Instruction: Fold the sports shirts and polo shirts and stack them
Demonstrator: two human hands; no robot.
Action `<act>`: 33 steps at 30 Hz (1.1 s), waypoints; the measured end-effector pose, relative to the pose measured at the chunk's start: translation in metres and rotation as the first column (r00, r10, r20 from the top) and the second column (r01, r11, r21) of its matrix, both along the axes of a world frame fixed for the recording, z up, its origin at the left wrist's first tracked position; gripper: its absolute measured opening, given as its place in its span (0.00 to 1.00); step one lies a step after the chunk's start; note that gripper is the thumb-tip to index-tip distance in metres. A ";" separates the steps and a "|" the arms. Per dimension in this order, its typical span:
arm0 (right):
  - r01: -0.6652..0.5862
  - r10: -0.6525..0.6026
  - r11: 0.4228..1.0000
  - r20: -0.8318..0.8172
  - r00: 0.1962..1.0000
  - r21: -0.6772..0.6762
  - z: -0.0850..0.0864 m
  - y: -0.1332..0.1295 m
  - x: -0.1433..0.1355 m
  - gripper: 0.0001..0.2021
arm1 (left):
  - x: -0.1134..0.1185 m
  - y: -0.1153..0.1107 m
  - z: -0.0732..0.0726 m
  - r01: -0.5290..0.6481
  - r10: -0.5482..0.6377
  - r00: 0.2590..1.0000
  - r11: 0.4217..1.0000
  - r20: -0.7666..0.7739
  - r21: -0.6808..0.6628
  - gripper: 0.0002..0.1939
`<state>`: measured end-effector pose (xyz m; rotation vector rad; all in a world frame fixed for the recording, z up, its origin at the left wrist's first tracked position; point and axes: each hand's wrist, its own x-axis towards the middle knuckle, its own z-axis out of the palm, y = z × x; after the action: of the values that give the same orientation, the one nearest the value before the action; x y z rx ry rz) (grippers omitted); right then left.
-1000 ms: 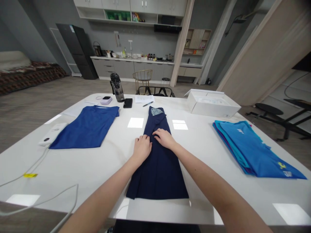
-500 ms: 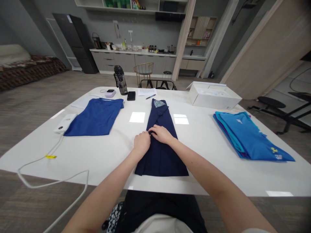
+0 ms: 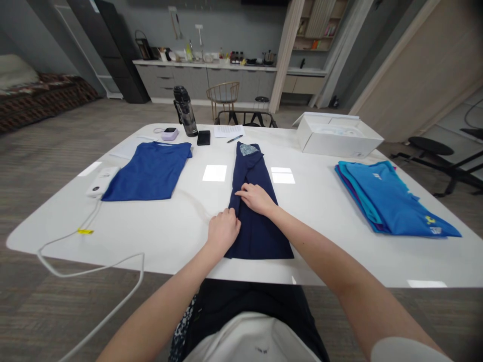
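A dark navy garment (image 3: 260, 234), folded into a long narrow shape, lies on the white table (image 3: 181, 236) in front of me. Its upper end shows a grey patterned patch. My left hand (image 3: 224, 229) is closed on the garment's left edge near the lower half. Higher up, my right hand (image 3: 256, 198) rests on the cloth, its fingers bent and the index finger reaching toward the left edge; its fingers are partly apart.
A blue shirt (image 3: 151, 173) lies left beside a white power strip (image 3: 101, 182) with a cable. Folded blue clothes (image 3: 396, 201) and a white box (image 3: 337, 138) are at right. A bottle (image 3: 185, 113), phone (image 3: 204, 138) and pen (image 3: 234, 139) stand or lie behind.
The garment's lower left edge has been drawn inward, making it narrower. My left hand has moved down and slightly right; my right hand has shifted slightly right. The camera view has tilted down.
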<state>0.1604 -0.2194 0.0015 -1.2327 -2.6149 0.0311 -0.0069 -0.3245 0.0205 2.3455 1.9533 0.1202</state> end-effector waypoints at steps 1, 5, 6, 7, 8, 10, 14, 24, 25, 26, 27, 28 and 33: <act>-0.001 0.001 1.000 -0.001 1.000 0.004 -0.001 -0.002 0.002 0.16 | 0.000 -0.001 0.001 -0.001 0.001 1.000 1.000 0.010 -0.013 0.11; -0.029 0.029 1.000 -0.042 0.999 0.000 0.000 -0.011 0.009 0.14 | 0.001 -0.001 0.011 -0.008 0.014 0.996 0.998 0.089 -0.063 0.12; -0.039 0.039 0.999 -0.059 0.997 -0.006 0.002 -0.014 0.011 0.13 | 0.002 -0.001 0.015 -0.005 0.013 0.994 0.997 0.110 -0.073 0.11; -0.046 0.045 0.999 -0.079 0.996 -0.010 0.005 -0.017 0.014 0.13 | 0.004 -0.001 0.019 0.002 0.008 0.991 0.997 0.134 -0.077 0.11; -0.047 0.045 0.999 -0.101 0.994 -0.011 0.009 -0.020 0.017 0.13 | 0.007 -0.002 0.023 0.012 0.001 0.987 0.997 0.162 -0.077 0.11; -0.031 0.029 0.999 -0.146 0.989 -0.009 0.016 -0.025 0.025 0.15 | 0.014 -0.003 0.030 0.038 -0.021 0.973 0.997 0.232 -0.071 0.13; 0.016 -0.019 1.000 -0.178 0.984 -0.022 0.020 -0.034 0.043 0.17 | 0.029 -0.004 0.032 0.148 -0.092 0.908 0.983 0.408 -0.109 0.16; 0.028 -0.044 0.987 -0.095 0.995 -0.161 -0.008 -0.056 0.067 0.20 | 0.010 -0.015 -0.013 0.612 -0.560 0.720 0.791 0.410 0.007 0.11; 0.027 -0.043 0.986 -0.100 0.994 -0.163 -0.008 -0.058 0.068 0.20 | 0.007 -0.016 -0.015 0.630 -0.581 0.706 0.776 0.405 0.017 0.11; 0.025 -0.044 0.985 -0.109 0.993 -0.168 -0.008 -0.059 0.069 0.19 | 0.005 -0.017 -0.015 0.642 -0.597 0.696 0.766 0.398 0.024 0.11; 0.025 -0.047 0.984 -0.123 0.991 -0.175 -0.007 -0.061 0.069 0.19 | 0.004 -0.018 -0.015 0.652 -0.610 0.691 0.757 0.387 0.030 0.12; 0.025 -0.052 0.982 -0.141 0.989 -0.186 -0.006 -0.062 0.069 0.18 | 0.004 -0.018 -0.014 0.660 -0.623 0.688 0.750 0.374 0.035 0.12; 0.127 -0.183 0.963 -0.227 0.957 -0.239 -0.005 -0.043 0.067 0.14 | 0.020 0.009 -0.007 0.568 -0.572 0.747 0.814 0.338 0.121 0.14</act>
<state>0.2278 -0.2625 -0.0033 -1.4045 -2.3407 0.4313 0.0128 -0.3152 0.0135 2.5783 1.0115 0.4744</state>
